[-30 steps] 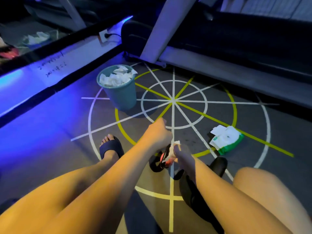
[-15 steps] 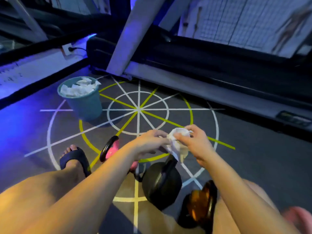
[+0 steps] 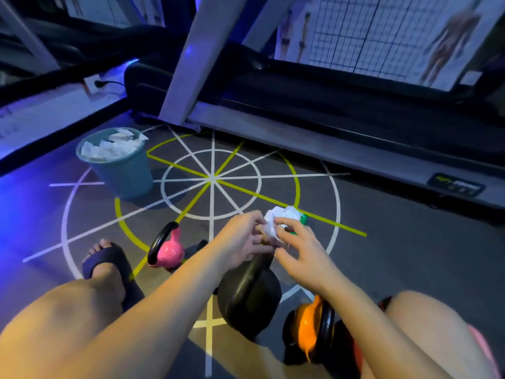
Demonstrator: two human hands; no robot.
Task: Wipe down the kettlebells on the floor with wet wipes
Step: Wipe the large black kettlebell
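Observation:
Three kettlebells stand on the floor between my legs: a pink one (image 3: 170, 250) at the left, a large black one (image 3: 247, 299) in the middle and an orange one (image 3: 308, 328) at the right. Above the black kettlebell's handle, my left hand (image 3: 241, 239) and my right hand (image 3: 300, 250) both pinch a crumpled white wet wipe (image 3: 274, 224). The green wet wipe pack (image 3: 302, 218) lies on the floor just behind the wipe, mostly hidden by it.
A teal bin (image 3: 123, 170) filled with used white wipes stands at the left on the marked floor. A treadmill (image 3: 328, 127) runs across the back. My left foot in a dark sandal (image 3: 106, 261) rests beside the pink kettlebell.
Both hands have lifted from the pink kettlebell's handle with the wipe and now hold it up above the black kettlebell. My view has swung right and up.

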